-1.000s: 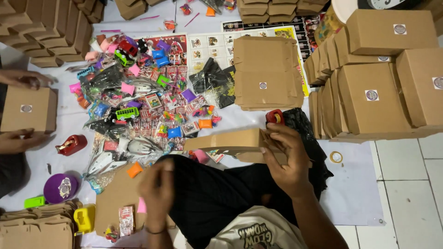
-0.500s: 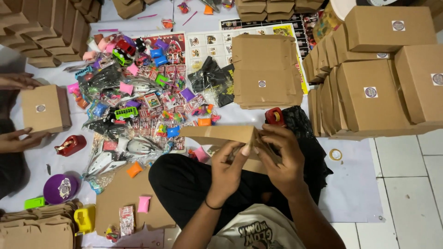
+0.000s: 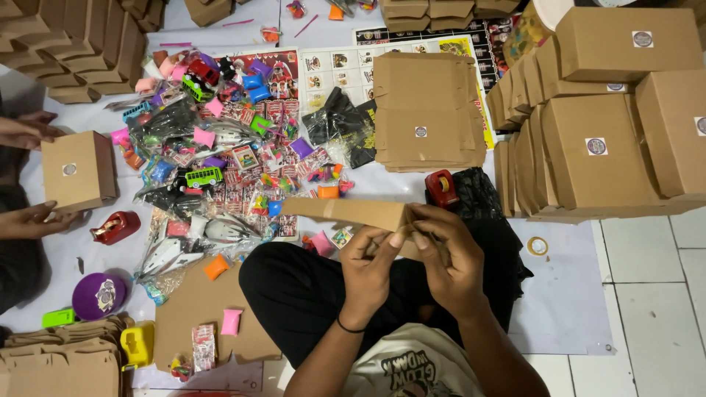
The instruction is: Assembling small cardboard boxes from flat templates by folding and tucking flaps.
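**Both hands on a flat box blank over the lap**

At the far left a co-worker's hands (image 3: 29, 176) cradle a closed brown box (image 3: 77, 170), one above and one below it, which keeps it off the floor. Just right of it lies a red tape dispenser (image 3: 115, 226), and lower down a purple cap (image 3: 99, 294) and a yellow toy (image 3: 137, 344) sit near a pile of flat cartons (image 3: 59, 364). The middle of the white sheet (image 3: 566, 309) is strewn with small toys and packets (image 3: 220, 154), spread out loose and within arm's reach of the seated person, probably so single pieces can be picked out.

The cardboard blank (image 3: 353, 212) is held above the crossed legs, its long side running out to the left past the left hand (image 3: 371, 268). That hand is curled shut on the blank's right end, thumb on top and fingers beneath. The right hand (image 3: 448, 257) meets it there, touching it, also closed and pinching the same end from the other side; its fingertips hide the edge they grip, so I cannot tell which flap is between them. Holding one end with both hands leaves the rest of the blank free to swing.

Behind the hands lies a stack of flat blanks (image 3: 430, 110), with a second red dispenser (image 3: 441, 187) just beside it. At the right, finished boxes (image 3: 603, 147) stand packed close in rows, and a tape roll (image 3: 537, 245) lies on the sheet below them
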